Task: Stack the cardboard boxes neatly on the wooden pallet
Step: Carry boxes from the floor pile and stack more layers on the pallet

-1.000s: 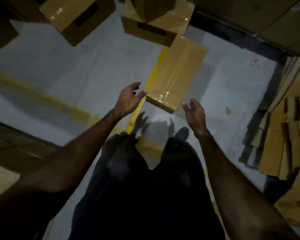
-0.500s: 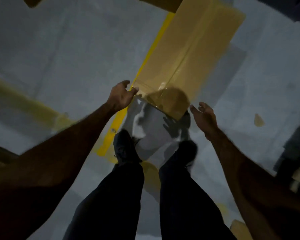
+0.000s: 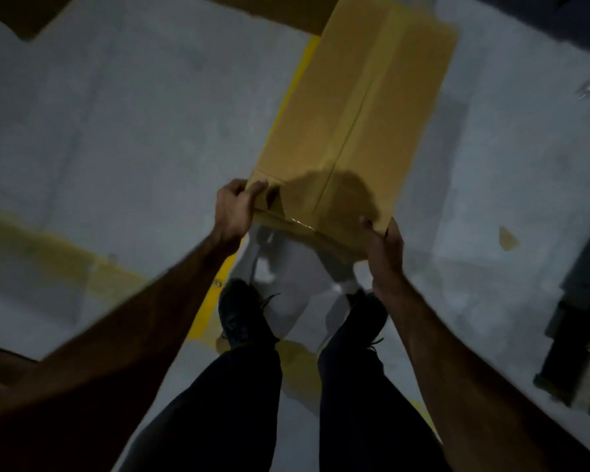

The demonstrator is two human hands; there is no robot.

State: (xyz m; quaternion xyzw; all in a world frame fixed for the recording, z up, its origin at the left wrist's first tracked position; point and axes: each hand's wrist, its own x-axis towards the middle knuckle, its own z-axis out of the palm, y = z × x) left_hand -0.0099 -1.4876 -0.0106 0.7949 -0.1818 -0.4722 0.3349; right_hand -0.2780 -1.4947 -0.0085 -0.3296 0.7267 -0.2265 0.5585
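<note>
A long taped cardboard box (image 3: pixel 355 107) lies on the grey floor in front of my feet, running away from me across a yellow floor line. My left hand (image 3: pixel 234 209) grips the box's near left corner, fingers curled over its top edge. My right hand (image 3: pixel 384 245) holds the near right corner, thumb on the side and fingers under the near end. A dark shadow falls over the box's near end. No pallet is in view.
My two shoes (image 3: pixel 241 315) stand just behind the box. Another cardboard box (image 3: pixel 280 11) sits at the top edge, and a dark stack (image 3: pixel 579 321) stands at the right. A yellow painted line (image 3: pixel 288 97) crosses the floor.
I have bent lower and closer to the box. Both hands, open and apart from it before, have closed onto its near corners.
</note>
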